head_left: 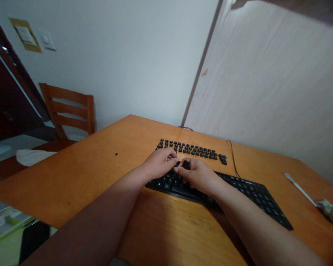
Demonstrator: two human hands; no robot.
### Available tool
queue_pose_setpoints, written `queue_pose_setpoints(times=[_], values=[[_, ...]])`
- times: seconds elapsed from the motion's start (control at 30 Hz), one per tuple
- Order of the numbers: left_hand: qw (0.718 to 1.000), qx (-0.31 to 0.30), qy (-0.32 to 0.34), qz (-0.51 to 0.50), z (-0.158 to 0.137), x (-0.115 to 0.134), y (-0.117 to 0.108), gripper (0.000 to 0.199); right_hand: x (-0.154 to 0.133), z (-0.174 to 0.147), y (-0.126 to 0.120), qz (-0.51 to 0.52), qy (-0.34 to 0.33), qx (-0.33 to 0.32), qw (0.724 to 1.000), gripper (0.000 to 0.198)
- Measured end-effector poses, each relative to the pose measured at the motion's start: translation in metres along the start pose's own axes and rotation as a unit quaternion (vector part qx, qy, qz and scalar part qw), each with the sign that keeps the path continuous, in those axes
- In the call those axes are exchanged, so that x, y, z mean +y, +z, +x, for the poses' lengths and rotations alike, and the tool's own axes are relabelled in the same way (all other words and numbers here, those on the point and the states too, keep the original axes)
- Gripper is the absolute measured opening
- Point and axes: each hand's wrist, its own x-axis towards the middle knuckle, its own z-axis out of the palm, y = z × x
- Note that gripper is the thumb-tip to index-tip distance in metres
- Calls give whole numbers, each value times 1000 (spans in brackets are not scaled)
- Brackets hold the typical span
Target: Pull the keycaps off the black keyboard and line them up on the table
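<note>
Two hands (161, 162), keycap (186, 164) in right, keyboard (248, 182) holding keys (159, 183), loose keycaps (193, 152) beyond

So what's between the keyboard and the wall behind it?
Rows of loose black keycaps and some dark cable, seen in the head view.

A slatted wooden chair (69, 109) stands beside the bench (91, 168), near the pale wall (127, 66). A white switch (47, 40) sits above it — with a dark door (7, 92) farther left.
</note>
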Motion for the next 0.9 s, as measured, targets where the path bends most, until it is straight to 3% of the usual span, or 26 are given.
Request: queue_pose_setpoints(times=[0.3, 0.57, 0.73, 0.9], values=[[1000, -2, 4, -4, 0, 2, 0, 14, -5, -3, -5, -12, -4, -55, 998, 12], [1000, -4, 11, 1, -1, 2, -2, 15, -3, 0, -13, 8, -8, -87, 996, 17], [1000, 1, 1, -1, 0, 1, -1, 15, 0, 1, -9, 47, 14, -38, 998, 26], [1000, -5, 1, -1, 0, 0, 0, 14, 1, 1, 0, 46, -4, 36, 998, 21]])
